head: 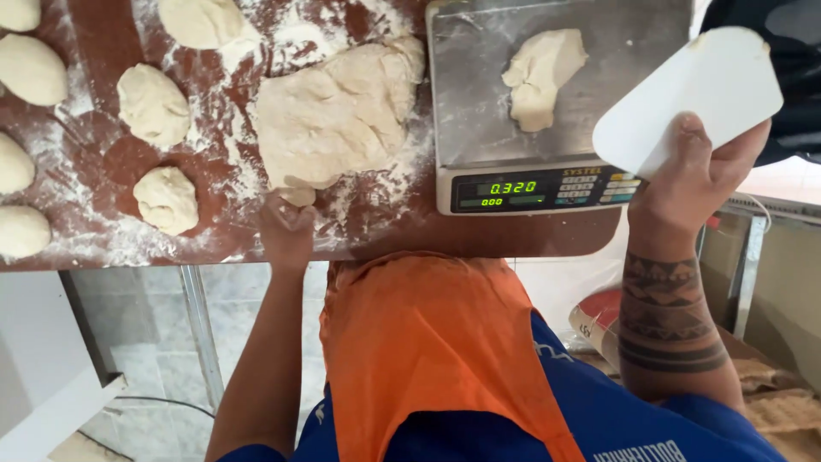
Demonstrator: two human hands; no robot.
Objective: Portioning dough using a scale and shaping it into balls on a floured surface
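Left hand (286, 229) is down at the near edge of the floured brown table (111, 38), fingers curled in a narrow pinch on the near corner of the big dough mass (335, 115), gripping a small lobe of it. Right hand (694, 175) is up and off to the side, closed around a white plastic dough scraper (693, 94), thumb across its lower edge, the blade tilted up and away from the wrist. Between the two hands sits a steel digital scale (462, 94), and on its pan, just beyond and inward of the right hand, lies a torn dough piece (539, 77) (ragged, not rounded). The scale's green display (511, 190) glows on its front panel, close by the right wrist. Out past the left hand, farther to that side, rest shaped dough balls (152, 104), several of them, set apart from each other in loose flour. Below both forearms hangs an orange apron (428, 342) over a blue shirt (624, 419).
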